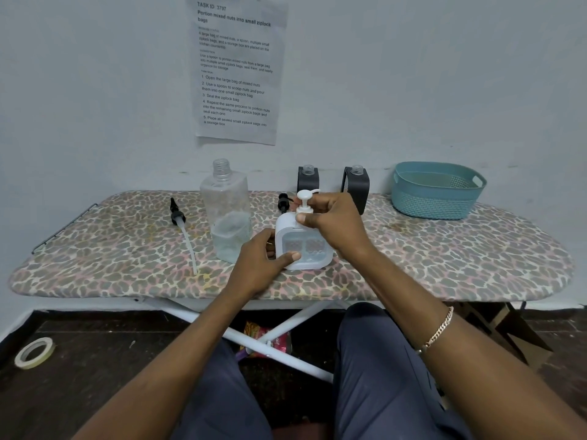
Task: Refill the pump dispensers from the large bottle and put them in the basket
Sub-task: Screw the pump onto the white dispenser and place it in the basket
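While my left hand (pixel 260 262) clamps the white dispenser (pixel 314 249) standing on the board (pixel 444 258), my right hand (pixel 336 223) pinches its pump collar (pixel 305 209). Best to twist squarely, body steady, so nothing tips or spills.

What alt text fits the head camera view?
A person's left hand steadies a white square pump dispenser on a leopard-print ironing board while the right hand grips its pump collar. A tall clear bottle, two black dispensers and a teal basket stand nearby.
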